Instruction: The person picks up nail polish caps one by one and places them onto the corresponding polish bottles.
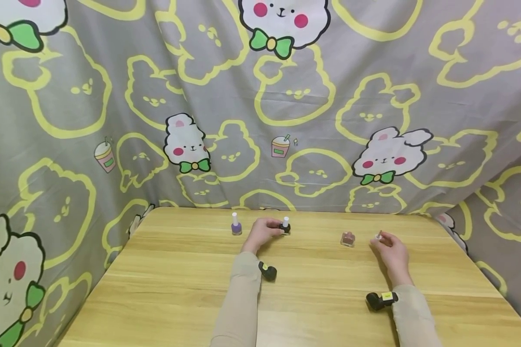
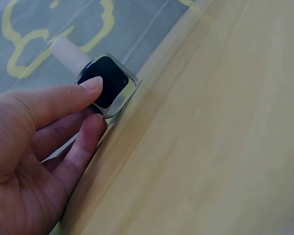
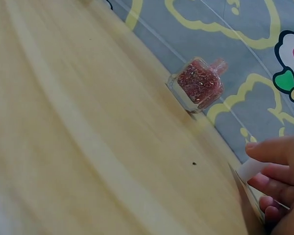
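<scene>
My left hand [image 1: 262,233] holds a black nail polish bottle [image 1: 285,228] with a white cap, standing upright on the table. In the left wrist view the thumb lies across the front of the black glass, with fingers behind and below it. My right hand [image 1: 390,250] pinches a white nail polish cap [image 3: 251,170] low over the table; its brush is mostly hidden by the fingers. Left of that hand stands an uncapped bottle of pink glitter nail polish [image 3: 198,85], its bare neck showing.
A purple nail polish bottle [image 1: 236,226] with a white cap stands left of my left hand. The wooden table [image 1: 312,289] ends at a patterned curtain [image 1: 312,120] close behind the bottles. A small dark speck [image 3: 194,163] lies on the tabletop.
</scene>
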### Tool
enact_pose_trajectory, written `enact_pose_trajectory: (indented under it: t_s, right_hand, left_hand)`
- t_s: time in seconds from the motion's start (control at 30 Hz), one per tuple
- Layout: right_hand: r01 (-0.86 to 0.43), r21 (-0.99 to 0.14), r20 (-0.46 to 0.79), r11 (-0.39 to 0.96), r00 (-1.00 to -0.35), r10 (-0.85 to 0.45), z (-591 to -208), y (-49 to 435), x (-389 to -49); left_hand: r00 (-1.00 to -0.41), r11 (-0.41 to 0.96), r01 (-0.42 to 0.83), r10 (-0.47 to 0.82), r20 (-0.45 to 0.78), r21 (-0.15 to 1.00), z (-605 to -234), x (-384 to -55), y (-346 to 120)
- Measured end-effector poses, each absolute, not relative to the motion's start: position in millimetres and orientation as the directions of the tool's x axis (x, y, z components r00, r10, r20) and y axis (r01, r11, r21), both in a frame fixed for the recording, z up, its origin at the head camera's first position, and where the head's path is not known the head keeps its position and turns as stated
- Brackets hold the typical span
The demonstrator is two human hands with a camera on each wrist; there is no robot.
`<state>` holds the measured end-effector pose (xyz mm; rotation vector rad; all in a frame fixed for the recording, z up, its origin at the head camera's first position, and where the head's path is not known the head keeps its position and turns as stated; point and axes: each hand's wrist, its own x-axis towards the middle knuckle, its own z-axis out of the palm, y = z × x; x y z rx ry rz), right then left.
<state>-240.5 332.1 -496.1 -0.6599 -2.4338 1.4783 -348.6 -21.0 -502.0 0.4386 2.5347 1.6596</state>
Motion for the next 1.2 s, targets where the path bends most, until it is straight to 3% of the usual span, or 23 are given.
enact_pose_trajectory:
  t_s: [0.3, 0.77, 1.2]
  right_hand:
    - [0.263, -0.883, -0.038, 0.388, -0.865, 0.500, -497.3, 331.6, -245.2]
    - [0.248, -0.888, -0.035, 0.388, -0.877, 0.479, -495.3, 330.9, -244.6]
    - [0.247, -0.891, -0.038, 0.381, -0.876, 0.481, -495.4, 330.8, -242.7]
  left_hand:
    - [-0.952, 0.411, 0.222, 0.289, 0.104, 0.884, -500.5, -346.3, -19.9]
    - [-0.954, 0.321, 0.150, 0.294, 0.052, 0.935, -488.9, -337.4, -20.4]
    - [-0.954, 0.296, 0.261, 0.224, 0.199, 0.919, -451.5, -317.9, -8.6]
